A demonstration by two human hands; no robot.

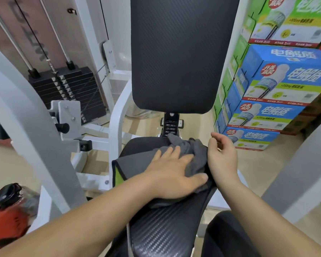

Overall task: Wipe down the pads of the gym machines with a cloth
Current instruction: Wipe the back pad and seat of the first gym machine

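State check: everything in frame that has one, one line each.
cloth: bunched, lying on the seat pad
seat pad: partly covered by cloth
back pad: upright, bare
left hand: flat, pressing the cloth
right hand: fingers curled at cloth's edge, grip unclear
weight stack: plates resting together
boxes: stacked

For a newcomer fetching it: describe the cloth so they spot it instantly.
Find the tall black back pad. Just below lies the black seat pad, where the left hand presses the cloth. It alone is soft, crumpled and grey, with a green corner.
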